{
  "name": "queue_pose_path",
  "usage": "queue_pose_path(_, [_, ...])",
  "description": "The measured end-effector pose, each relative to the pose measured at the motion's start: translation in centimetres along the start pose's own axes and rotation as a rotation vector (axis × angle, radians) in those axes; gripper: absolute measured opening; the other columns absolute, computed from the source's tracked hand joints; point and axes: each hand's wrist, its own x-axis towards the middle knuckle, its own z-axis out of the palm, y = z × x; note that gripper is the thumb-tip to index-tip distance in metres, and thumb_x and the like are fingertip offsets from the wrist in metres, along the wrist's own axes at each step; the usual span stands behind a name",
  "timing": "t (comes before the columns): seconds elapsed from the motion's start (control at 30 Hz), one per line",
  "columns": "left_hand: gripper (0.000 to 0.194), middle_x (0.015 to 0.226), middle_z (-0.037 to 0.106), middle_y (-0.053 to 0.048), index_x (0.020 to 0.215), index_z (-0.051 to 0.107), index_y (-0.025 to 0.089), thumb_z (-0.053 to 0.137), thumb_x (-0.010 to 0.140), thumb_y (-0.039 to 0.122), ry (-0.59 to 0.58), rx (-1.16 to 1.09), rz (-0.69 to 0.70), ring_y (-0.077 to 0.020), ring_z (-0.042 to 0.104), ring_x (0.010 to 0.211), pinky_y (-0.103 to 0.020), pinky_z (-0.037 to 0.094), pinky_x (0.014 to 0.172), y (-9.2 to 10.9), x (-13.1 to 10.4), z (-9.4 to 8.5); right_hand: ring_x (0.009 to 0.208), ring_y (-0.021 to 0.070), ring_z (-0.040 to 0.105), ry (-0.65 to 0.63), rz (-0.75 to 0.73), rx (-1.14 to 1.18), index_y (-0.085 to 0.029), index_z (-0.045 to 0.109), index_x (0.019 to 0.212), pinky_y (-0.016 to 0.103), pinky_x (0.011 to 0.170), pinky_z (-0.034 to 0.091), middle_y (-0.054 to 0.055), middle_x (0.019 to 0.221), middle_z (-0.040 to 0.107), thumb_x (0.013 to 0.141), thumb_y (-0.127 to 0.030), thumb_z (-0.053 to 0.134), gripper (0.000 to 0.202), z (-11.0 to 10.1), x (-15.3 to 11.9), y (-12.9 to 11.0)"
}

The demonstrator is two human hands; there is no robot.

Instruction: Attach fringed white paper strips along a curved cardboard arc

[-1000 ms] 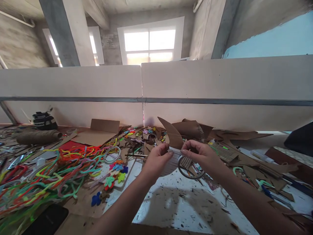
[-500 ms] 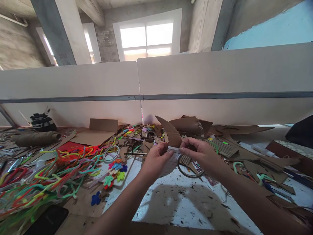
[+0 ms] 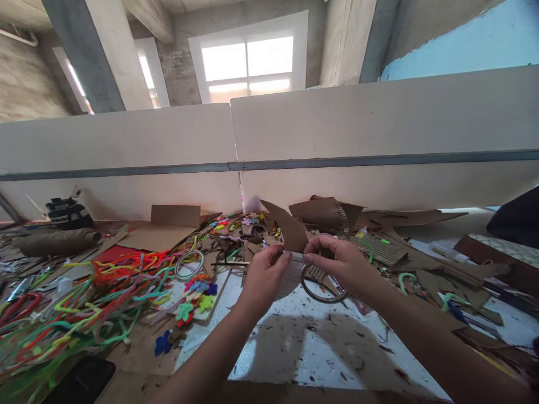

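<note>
Over the middle of the table, my left hand point(image 3: 266, 276) pinches the left edge of a cut cardboard piece point(image 3: 293, 233) between thumb and fingertips. Opposite it, my right hand point(image 3: 334, 256) pinches the piece's right side, its fingertips closed. The piece has a brown curved, pointed part standing up above my fingers and a pale ribbed part point(image 3: 291, 280) below them. Just under my right hand shows a round ring point(image 3: 323, 299); I cannot tell whether it touches the hand. My fingers hide part of the cardboard.
Colourful pipe cleaners point(image 3: 105, 297) heap at the left, beside felt-like flowers point(image 3: 185, 311) and another ring point(image 3: 177, 268). A phone point(image 3: 84, 381) lies front left, a twine roll point(image 3: 59, 241) farther back. Cardboard scraps point(image 3: 446, 269) cover the right. A white partition point(image 3: 168, 140) stands behind.
The whole view has shifted slightly, so things sit a little farther left. Both hands keep their pinch on the cardboard piece, its pointed part leaning slightly more to the left.
</note>
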Motion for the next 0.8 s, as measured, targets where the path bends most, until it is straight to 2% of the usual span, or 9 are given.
queue_pose_path(0.13, [0.024,0.084,0.073,-0.006,0.089,0.075,0.016,0.066,0.084,0.037,0.068,0.047,0.004,-0.02,0.062,0.076,-0.028,0.043,0.067,-0.1,0.1,-0.3,0.083,0.0239,0.065,-0.008,-0.003,0.081,-0.021,0.074,0.088,0.036,0.074,0.051,0.005,0.086,0.073,0.079,-0.041,0.069,0.022,0.0,0.0,-0.1])
queue_pose_path(0.33, [0.025,0.085,0.074,-0.007,0.086,0.073,0.015,0.067,0.081,0.04,0.079,0.018,0.042,-0.0207,0.063,0.079,-0.029,0.044,0.071,0.1,0.5,-0.6,0.088,0.0259,0.069,-0.003,0.012,0.048,-0.023,0.074,0.1,0.039,0.08,0.053,0.006,0.091,0.077,0.079,-0.041,0.068,0.029,0.1,-0.2,-0.4])
queue_pose_path(0.57, [0.026,0.091,0.078,-0.007,0.09,0.076,0.017,0.067,0.079,0.039,0.075,0.005,0.053,-0.0221,0.065,0.081,-0.03,0.047,0.073,0.6,0.5,-0.7,0.082,0.0259,0.071,0.026,0.06,-0.022,-0.023,0.069,0.111,0.036,0.073,0.053,0.005,0.087,0.077,0.076,-0.039,0.071,0.039,-0.4,-0.2,-0.6])
queue_pose_path(0.7, [0.027,0.09,0.078,-0.006,0.09,0.077,0.017,0.067,0.08,0.041,0.068,0.009,0.02,-0.0212,0.064,0.079,-0.029,0.046,0.071,0.9,0.3,-0.8,0.083,0.0252,0.07,0.018,0.087,0.003,-0.022,0.073,0.093,0.034,0.072,0.052,0.006,0.091,0.078,0.073,-0.041,0.075,0.028,-0.8,-0.1,-0.5])
queue_pose_path(0.8, [0.029,0.092,0.078,-0.006,0.093,0.078,0.018,0.069,0.079,0.041,0.075,-0.009,-0.002,-0.0205,0.064,0.078,-0.028,0.045,0.068,1.0,0.3,-0.9,0.077,0.0234,0.067,0.008,0.108,-0.03,-0.021,0.076,0.083,0.033,0.068,0.048,0.005,0.083,0.077,0.074,-0.042,0.075,0.023,-1.0,0.0,-0.4])
